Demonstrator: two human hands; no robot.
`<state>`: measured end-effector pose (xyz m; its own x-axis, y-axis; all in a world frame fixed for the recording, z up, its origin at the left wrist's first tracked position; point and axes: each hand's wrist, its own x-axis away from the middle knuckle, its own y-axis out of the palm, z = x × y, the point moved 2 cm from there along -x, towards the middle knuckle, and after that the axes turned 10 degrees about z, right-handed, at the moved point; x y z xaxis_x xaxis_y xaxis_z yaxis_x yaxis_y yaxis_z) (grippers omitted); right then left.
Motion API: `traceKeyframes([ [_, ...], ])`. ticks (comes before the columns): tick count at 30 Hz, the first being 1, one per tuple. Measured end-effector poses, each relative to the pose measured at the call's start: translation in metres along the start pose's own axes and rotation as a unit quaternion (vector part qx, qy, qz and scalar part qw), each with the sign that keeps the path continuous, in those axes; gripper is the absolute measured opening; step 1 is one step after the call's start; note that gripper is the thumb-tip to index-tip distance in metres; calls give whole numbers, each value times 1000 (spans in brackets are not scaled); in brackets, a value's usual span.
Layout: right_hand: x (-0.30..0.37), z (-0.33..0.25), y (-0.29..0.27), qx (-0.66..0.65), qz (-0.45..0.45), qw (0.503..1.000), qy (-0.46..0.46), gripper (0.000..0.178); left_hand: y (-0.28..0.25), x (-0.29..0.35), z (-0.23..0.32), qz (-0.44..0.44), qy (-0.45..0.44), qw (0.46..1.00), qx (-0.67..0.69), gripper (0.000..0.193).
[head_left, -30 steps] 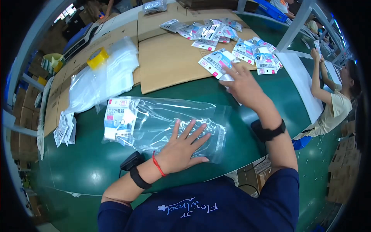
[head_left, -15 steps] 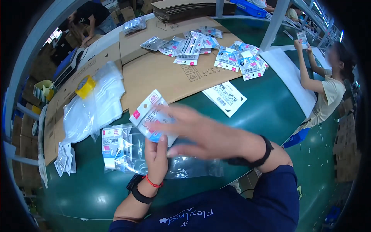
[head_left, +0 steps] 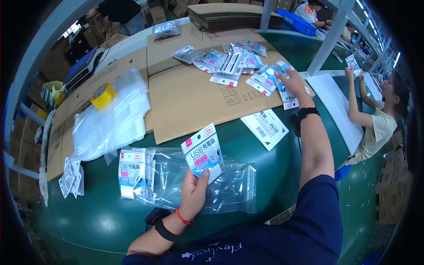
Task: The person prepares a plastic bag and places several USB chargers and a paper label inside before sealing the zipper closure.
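Green table (head_left: 101,225) — left hand (head_left: 193,193) holds white-blue packet (head_left: 203,152) — black-lettered, pink-marked.

Packets (head_left: 231,63) on cardboard (head_left: 185,106), behind bag (head_left: 170,176)

"Where does the view look from?"

"The wearer's head: the left of two side-by-side fisheye cameras, upright, facing down and forward across a green worktable (head_left: 97,223)."

"How near?"

"Close. The navy T-shirt (head_left: 269,232) spans much of the lower edge; the left hand (head_left: 194,191) is just beyond, the right hand (head_left: 293,82) farther out."

"And the edges?"

"Black and rounded. A grey metal post (head_left: 332,37) leans at upper right, with overhead lights (head_left: 396,59) far behind."
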<state>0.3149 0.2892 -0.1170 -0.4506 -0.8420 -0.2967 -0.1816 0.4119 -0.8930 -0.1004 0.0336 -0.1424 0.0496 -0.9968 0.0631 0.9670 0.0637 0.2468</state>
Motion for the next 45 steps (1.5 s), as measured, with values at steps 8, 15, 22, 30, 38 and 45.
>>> traceKeyframes([
  [8, 59, -99, 13, -49, -45, 991, -119, 86, -7, 0, 1, -8, 14, 1000, 4, 32],
  [15, 83, -136, 10, -15, 110, 978, -176, 49, -9, 2, 1, -5, 42, 999, 29, 34],
  [22, 129, -174, -62, 0, -104, 941, -323, 43, -16, 9, 7, -1, 69, 998, 2, 34],
  [30, 189, -148, -27, 80, -81, 902, -417, 43, -22, 14, 12, -20, 89, 996, -16, 31],
  [38, 185, -170, -45, 72, 14, 893, -444, 43, -17, 19, 9, -27, 91, 995, 9, 31],
  [45, 174, -193, -24, 97, 135, 729, -664, 40, -15, 21, 13, -27, 91, 995, 34, 33],
])
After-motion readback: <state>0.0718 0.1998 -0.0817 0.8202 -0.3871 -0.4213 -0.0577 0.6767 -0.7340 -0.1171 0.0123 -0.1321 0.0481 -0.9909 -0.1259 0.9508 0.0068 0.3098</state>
